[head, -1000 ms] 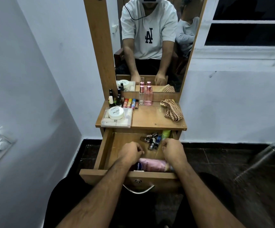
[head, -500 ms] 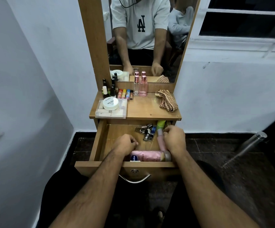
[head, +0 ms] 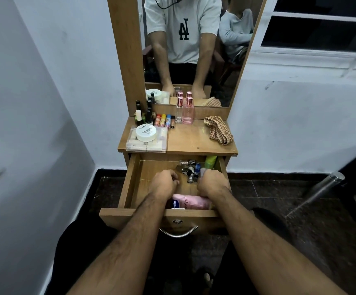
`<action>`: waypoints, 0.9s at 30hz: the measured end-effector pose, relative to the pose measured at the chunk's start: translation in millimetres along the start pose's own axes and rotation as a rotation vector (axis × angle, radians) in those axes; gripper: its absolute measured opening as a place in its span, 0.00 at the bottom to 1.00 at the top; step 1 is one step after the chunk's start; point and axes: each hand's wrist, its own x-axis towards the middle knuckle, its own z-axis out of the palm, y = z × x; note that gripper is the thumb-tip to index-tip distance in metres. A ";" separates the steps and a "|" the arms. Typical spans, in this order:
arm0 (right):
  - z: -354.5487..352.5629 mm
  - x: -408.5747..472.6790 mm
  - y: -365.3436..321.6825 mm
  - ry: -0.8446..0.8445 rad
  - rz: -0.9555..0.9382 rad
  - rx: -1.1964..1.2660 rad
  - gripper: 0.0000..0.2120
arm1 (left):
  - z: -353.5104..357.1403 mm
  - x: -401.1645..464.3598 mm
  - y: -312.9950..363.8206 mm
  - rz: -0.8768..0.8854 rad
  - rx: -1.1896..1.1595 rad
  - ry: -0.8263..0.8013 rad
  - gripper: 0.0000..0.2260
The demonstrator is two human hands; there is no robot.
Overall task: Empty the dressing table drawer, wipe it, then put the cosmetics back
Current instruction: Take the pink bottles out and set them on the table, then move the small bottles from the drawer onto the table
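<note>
Right hand (head: 212, 184) grips a pinkish tube inside the drawer (head: 130, 184); left hand (head: 163, 182) curls, empty. Pink lotion bottle (head: 190, 203) lies at the drawer's front — nail polishes (head: 188, 169) behind; checked cloth (head: 218, 129) above.

I saw a pink lotion bottle (head: 190, 202) in the wooden-brown drawer (head: 130, 184), a green tube (head: 210, 161), a brown-and-cream checked cloth (head: 218, 129), and a pale pink perfume bottle (head: 188, 111).
</note>
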 end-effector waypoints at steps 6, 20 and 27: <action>-4.8 1.2 9.6 -0.063 0.111 0.346 0.09 | -1.0 -0.8 1.5 0.009 -0.025 0.034 0.08; -48.2 -4.7 25.9 0.038 -0.137 1.143 0.25 | -1.5 0.0 3.9 -0.049 -0.136 0.072 0.12; -84.6 37.4 -5.3 0.266 -0.211 1.039 0.23 | -5.3 6.3 2.1 -0.044 -0.119 0.092 0.09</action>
